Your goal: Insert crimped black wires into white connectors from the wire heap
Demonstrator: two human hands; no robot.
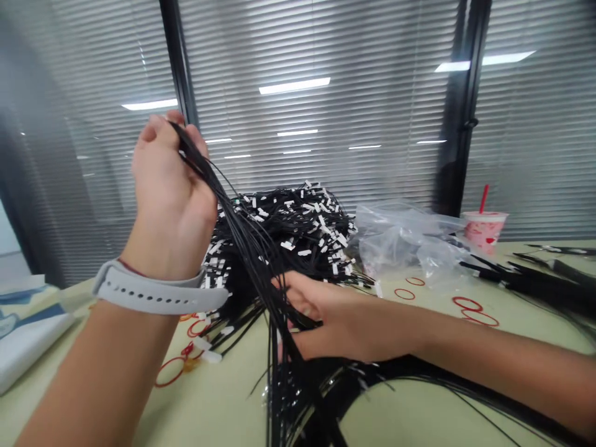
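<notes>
My left hand, with a grey watch band on its wrist, is raised at the left and closed round the upper end of a bundle of thin black cables. The bundle slants down to the right across the middle of the view. Lower down, my right hand has its fingers curled about the same bundle, with some strands in its grip. Below it, loose cable ends hang toward the front edge. Behind the hands lies a big pile of black cables with white tags.
Clear plastic bags lie right of the pile, beside a pink cup with a red straw. Red rubber bands are scattered on the table. More black cable bundles lie at the right; a white-and-blue packet is at the left.
</notes>
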